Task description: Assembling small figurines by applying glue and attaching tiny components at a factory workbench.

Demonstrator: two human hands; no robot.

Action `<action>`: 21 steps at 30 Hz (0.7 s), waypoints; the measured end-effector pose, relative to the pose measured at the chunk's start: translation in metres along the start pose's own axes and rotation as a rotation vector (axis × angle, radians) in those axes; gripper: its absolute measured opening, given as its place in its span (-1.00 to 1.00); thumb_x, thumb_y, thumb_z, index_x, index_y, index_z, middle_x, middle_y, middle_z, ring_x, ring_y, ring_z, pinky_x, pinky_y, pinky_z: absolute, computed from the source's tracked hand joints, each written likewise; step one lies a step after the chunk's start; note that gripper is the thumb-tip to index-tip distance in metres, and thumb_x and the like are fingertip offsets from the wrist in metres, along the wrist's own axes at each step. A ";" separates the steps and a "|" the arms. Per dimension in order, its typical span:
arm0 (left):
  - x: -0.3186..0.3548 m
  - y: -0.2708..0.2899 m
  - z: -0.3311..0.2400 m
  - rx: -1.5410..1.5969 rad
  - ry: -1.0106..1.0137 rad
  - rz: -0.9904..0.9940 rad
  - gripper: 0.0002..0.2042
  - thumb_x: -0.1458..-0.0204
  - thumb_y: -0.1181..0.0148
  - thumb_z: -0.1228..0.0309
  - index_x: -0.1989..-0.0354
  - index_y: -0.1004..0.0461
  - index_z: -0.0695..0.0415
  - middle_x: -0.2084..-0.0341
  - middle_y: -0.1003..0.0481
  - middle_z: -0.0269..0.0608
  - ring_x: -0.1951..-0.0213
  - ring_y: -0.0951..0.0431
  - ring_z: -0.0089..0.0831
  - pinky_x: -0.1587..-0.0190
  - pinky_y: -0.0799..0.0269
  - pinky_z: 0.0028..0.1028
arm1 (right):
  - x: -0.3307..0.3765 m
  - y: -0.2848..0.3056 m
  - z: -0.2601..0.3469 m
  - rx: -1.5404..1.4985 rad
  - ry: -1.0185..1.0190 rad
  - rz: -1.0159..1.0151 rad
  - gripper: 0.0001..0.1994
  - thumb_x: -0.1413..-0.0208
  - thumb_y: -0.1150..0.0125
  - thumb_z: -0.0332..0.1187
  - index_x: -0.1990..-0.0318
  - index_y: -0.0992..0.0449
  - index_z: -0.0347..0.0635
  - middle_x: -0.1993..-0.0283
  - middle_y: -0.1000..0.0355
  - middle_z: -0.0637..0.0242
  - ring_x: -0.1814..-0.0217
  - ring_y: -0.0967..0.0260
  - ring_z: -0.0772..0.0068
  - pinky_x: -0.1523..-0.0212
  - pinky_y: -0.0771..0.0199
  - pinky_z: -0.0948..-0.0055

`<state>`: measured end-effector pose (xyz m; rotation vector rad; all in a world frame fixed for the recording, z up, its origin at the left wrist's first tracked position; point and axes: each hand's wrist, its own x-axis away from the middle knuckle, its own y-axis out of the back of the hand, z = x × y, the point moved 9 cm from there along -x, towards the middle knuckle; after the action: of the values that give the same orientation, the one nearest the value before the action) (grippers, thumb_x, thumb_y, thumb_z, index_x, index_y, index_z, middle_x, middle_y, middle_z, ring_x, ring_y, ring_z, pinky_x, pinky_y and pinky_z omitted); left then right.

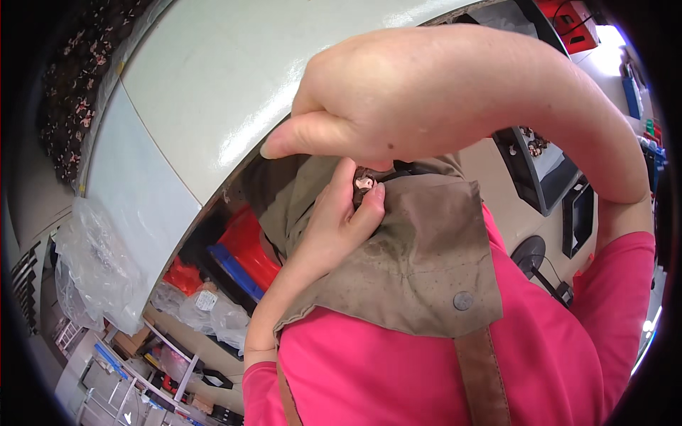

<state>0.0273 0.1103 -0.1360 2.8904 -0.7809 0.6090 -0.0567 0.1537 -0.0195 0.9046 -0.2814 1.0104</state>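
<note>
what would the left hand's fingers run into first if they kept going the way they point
The left hand points up and right, fingertips already at a small brownish object against the apron's top edge. Just past it is the right hand, though depth is unclear.

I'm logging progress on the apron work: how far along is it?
Done: the brown apron hangs over the pink shirt. In hand: the left hand and right hand pinch a small fastener at the bib's top edge. Left: whether it is closed cannot be told.

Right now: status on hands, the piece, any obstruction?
Left hand pinching small brownish part at apron top. Right hand closed above it, covering it. Part mostly hidden.
</note>
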 end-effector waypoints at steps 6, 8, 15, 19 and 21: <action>-0.002 -0.010 -0.001 0.043 0.029 0.065 -0.65 -0.12 0.06 0.48 -0.10 -0.23 0.23 0.43 -0.23 -0.47 0.38 -0.18 -0.71 0.29 -0.11 -0.67 | -0.010 0.000 0.011 0.330 0.418 0.277 -0.69 -0.11 -0.03 -0.39 0.00 -0.36 -0.30 0.31 -0.44 -0.13 0.22 -0.42 -0.14 0.21 -0.42 0.11; -0.004 -0.004 0.006 0.037 0.061 0.062 -0.65 -0.11 0.02 0.44 -0.08 -0.23 0.21 0.38 -0.29 -0.40 0.37 -0.25 -0.67 0.27 -0.20 -0.61 | -0.011 -0.008 0.012 0.354 0.462 0.296 -0.72 -0.13 0.02 -0.38 0.03 -0.36 -0.33 0.33 -0.44 -0.12 0.25 -0.42 -0.14 0.23 -0.42 0.09; -0.018 0.020 0.012 0.192 0.040 -0.053 -0.71 -0.11 -0.05 0.44 0.01 -0.25 0.17 0.30 -0.36 -0.38 0.29 -0.33 -0.69 0.22 -0.29 -0.63 | 0.021 -0.032 -0.005 0.039 0.477 -0.384 -0.75 -0.07 -0.20 -0.24 0.49 -0.46 -0.24 0.58 -0.34 0.21 0.53 -0.34 0.18 0.45 -0.36 0.27; -0.017 0.026 0.018 0.184 0.097 -0.056 -0.74 -0.10 -0.03 0.45 0.04 -0.25 0.17 0.34 -0.39 -0.35 0.35 -0.35 -0.67 0.28 -0.32 -0.62 | 0.032 -0.061 -0.001 0.108 0.502 -0.504 -0.74 0.02 -0.28 -0.25 0.54 -0.36 -0.16 0.50 -0.26 0.27 0.43 -0.29 0.23 0.37 -0.34 0.31; -0.018 0.027 0.016 0.106 0.079 -0.056 -0.74 -0.10 -0.03 0.45 0.04 -0.25 0.17 0.36 -0.40 -0.32 0.37 -0.37 -0.65 0.30 -0.33 -0.60 | 0.032 -0.065 -0.002 0.140 0.465 -0.502 -0.73 0.03 -0.29 -0.23 0.54 -0.35 -0.16 0.48 -0.26 0.28 0.39 -0.28 0.24 0.32 -0.32 0.32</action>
<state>0.0052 0.0928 -0.1581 2.9508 -0.6746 0.7754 0.0137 0.1606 -0.0358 0.7837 0.3981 0.7448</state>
